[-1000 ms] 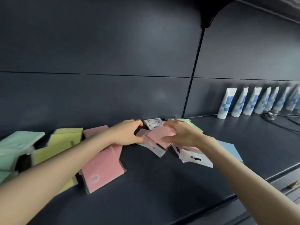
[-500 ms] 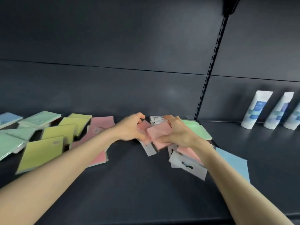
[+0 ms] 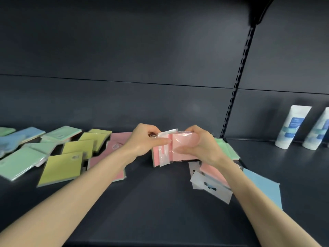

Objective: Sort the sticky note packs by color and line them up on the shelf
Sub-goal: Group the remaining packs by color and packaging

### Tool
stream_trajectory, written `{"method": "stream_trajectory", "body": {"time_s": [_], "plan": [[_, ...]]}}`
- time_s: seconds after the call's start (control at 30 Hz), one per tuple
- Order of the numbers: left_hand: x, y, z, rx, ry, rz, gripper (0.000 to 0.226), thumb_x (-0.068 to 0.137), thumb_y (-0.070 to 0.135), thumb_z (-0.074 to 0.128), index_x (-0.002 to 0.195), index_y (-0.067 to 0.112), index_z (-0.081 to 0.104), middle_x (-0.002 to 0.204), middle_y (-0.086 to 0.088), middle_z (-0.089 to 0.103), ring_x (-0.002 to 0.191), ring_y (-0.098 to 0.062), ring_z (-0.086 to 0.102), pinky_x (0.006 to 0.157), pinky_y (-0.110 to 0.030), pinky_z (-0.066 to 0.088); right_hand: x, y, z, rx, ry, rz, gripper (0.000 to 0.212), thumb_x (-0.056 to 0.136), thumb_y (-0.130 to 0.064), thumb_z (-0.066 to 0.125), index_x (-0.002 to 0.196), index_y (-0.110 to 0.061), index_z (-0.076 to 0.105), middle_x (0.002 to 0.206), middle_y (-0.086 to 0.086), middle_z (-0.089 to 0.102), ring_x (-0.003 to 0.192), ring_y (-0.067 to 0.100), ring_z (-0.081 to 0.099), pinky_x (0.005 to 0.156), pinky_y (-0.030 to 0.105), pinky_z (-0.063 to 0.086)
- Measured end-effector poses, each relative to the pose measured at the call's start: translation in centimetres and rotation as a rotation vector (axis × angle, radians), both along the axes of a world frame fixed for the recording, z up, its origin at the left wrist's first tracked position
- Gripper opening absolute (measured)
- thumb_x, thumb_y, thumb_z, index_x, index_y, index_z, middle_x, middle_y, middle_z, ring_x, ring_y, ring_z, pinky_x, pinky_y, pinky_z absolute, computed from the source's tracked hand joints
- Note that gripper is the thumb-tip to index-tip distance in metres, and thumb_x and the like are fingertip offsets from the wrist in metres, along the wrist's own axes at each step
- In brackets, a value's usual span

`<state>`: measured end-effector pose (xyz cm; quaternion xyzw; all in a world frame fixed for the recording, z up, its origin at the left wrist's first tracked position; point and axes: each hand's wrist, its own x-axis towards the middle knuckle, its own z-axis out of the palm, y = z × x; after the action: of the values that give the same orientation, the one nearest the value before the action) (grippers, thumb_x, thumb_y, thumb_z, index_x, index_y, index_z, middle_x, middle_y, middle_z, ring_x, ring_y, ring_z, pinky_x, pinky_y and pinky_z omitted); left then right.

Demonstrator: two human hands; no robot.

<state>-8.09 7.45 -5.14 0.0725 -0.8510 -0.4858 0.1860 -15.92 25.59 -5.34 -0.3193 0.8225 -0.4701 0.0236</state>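
- Pink sticky note packs [image 3: 175, 149]: clear-wrapped, white hang tabs; held upright together mid-shelf, lower edges near the dark shelf [image 3: 160, 202].
- Pink pack, flat [image 3: 216, 175]: right of centre, near side, partly hidden; white hang tab towards the viewer.
- Blue pack [image 3: 263, 188]: flat, near right.
- Green pack [image 3: 226, 148]: flat, right, far side.
- Pink packs, left group [image 3: 114, 148]: flat, overlapping.
- Yellow packs [image 3: 62, 167]: several, flat, left.
- Green packs, far left [image 3: 19, 161]: flat, askew.
- Blue packs, far left [image 3: 21, 136]: blurred.

Shop, dark slotted-upright display shelf [image 3: 160, 202], rows of tubes [image 3: 292, 127], packaged sticky note packs [image 3: 61, 168]
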Motion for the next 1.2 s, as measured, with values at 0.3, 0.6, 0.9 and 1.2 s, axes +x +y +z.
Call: {"method": "stream_trajectory", "body": {"time_s": [0.3,0.6,0.9,1.2], "plan": [[5.3,-0.8,1.5,0.019,0.096,0.091,0.017,0.077,0.022,0.076,0.081,0.007,0.07,0.071,-0.001,0.07,0.06,-0.001,0.059,0.058,-0.01,0.043,1.6,0.2,1.2,-0.203,-0.024,-0.019,0.038,0.066,-0.031,0.084,0.083,-0.015,0.054,0.079,0.0,0.066,0.066,0.016,0.063,0.054,0.033,0.051],[10.6,-5.0,2.1,-0.116,0.169,0.233,0.015,0.088,0.027,0.064,0.085,0.013,0.067,0.089,0.005,0.069,0.089,-0.007,0.062,0.079,-0.015,0.043,4.8,-3.1,2.5,-0.246,0.013,0.058,0.03,0.073,-0.034,0.079,0.085,-0.02,0.055,0.082,-0.002,0.067,0.074,0.019,0.064,0.063,0.033,0.052],[13.6,-9.0,1.6,-0.071,0.015,0.129,0.013,0.093,0.027,0.056,0.095,0.015,0.062,0.104,0.004,0.065,0.1,-0.007,0.058,0.078,-0.014,0.04,9.1,-7.8,2.7,-0.18,0.054,0.058,0.024,0.081,-0.032,0.072,0.093,-0.021,0.054,0.093,-0.004,0.065,0.088,0.019,0.062,0.073,0.034,0.051],[13.9,-11.5,-0.7,-0.135,-0.155,-0.174,0.036,0.088,0.015,0.064,0.122,0.01,0.054,0.123,0.005,0.055,0.116,-0.01,0.052,0.096,-0.017,0.042,13.3,-8.8,0.7,-0.177,0.083,-0.149,0.014,0.092,-0.025,0.059,0.101,-0.018,0.051,0.091,-0.007,0.06,0.079,0.01,0.055,0.06,0.022,0.043]]}}
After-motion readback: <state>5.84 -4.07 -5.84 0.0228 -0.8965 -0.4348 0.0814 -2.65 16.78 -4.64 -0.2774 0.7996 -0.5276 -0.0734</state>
